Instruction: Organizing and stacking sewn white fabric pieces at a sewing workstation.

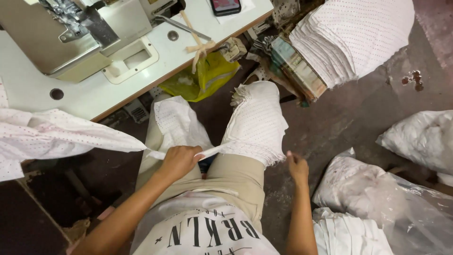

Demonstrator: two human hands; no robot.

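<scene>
My left hand point(178, 161) is closed around a strip of white dotted fabric point(56, 134) that stretches from the sewing table on the left across my lap. A folded bundle of the same white dotted fabric point(257, 120) rests on my right knee. My right hand point(297, 166) hovers just beside the bundle's frayed lower edge, fingers loosely curled, holding nothing that I can see. Another piece of white fabric point(177, 123) lies over my left thigh.
A grey sewing machine point(71, 33) stands on the white table point(94, 92) with a phone point(225, 6) at its far edge. A yellow bag point(203, 78) hangs under the table. A tall stack of white fabric point(358, 38) and plastic bags of cloth point(377, 198) sit on the floor at right.
</scene>
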